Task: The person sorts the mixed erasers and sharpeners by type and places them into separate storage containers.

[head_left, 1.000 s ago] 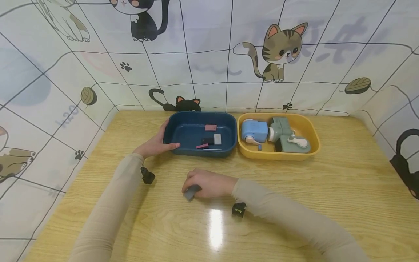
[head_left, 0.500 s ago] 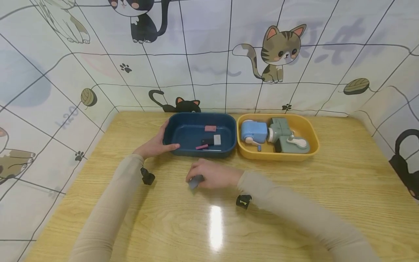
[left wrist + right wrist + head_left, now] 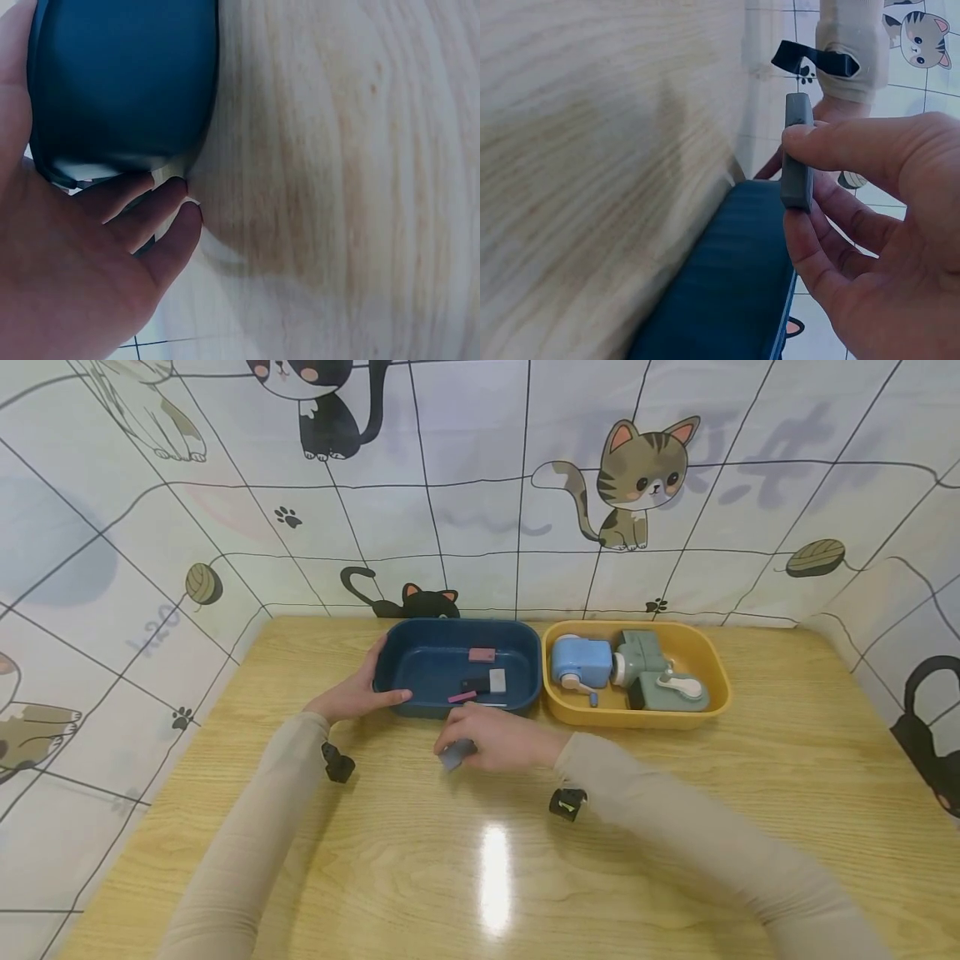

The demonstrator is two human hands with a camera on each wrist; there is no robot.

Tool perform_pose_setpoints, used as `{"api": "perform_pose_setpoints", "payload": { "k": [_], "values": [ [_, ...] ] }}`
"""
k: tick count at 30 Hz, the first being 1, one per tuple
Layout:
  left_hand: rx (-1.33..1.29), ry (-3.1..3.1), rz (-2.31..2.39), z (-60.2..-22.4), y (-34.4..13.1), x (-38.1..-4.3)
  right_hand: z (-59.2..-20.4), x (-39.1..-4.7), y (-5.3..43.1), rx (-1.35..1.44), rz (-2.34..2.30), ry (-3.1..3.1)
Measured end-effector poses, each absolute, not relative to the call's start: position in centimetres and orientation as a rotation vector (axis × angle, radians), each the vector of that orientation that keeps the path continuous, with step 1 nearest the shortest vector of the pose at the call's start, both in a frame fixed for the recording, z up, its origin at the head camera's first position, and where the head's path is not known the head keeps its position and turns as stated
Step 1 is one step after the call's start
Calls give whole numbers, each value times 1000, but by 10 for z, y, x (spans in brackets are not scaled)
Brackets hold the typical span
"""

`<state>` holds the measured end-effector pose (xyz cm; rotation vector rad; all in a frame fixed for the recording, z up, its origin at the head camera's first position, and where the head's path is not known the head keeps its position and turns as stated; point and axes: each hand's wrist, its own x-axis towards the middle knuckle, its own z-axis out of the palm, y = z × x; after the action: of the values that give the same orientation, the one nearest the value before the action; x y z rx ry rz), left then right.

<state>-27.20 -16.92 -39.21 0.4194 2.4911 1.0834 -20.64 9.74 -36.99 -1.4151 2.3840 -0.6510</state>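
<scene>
My right hand (image 3: pixel 498 737) pinches a small flat grey block (image 3: pixel 797 154) between thumb and fingertips, just in front of a dark blue bin (image 3: pixel 420 706). In the right wrist view the block overlaps the bin's near end of the rim. My left hand (image 3: pixel 360 692) grips the bin's left end, thumb over the front rim and fingers round the outside. Inside the bin lie a pink block (image 3: pixel 482 655), a dark piece (image 3: pixel 476 685) beside a white block (image 3: pixel 498 680), a magenta strip (image 3: pixel 462 697) and a thin white stick, partly hidden.
Right beside the blue bin stands a yellow bin (image 3: pixel 637 718). It holds a blue crank pencil sharpener (image 3: pixel 583 662) and a green device (image 3: pixel 645 660) with a pale crank. A cloth printed with cats (image 3: pixel 480 510) rises behind the wooden table (image 3: pixel 375 860).
My right hand has moved away from me and slightly right with the grey block, closer to the blue bin's front. My left hand has stayed on the bin.
</scene>
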Motion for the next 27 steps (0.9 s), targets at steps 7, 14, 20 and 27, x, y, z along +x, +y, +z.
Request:
{"api": "perform_pose_setpoints", "payload": {
  "k": [7, 14, 20, 27],
  "values": [
    [420, 2498, 1071, -405, -176, -280, -361, -214, 98, -1411, -625, 2414],
    [433, 2476, 1093, -401, -174, -278, -351, -221, 98, -1386, -639, 2440],
    [425, 2443, 1106, -372, -163, -261, -344, -231, 98, -1345, -601, 2479],
    [417, 2443, 1102, -365, -159, -257, -341, -244, 100, -1322, -614, 2511]
  ]
}}
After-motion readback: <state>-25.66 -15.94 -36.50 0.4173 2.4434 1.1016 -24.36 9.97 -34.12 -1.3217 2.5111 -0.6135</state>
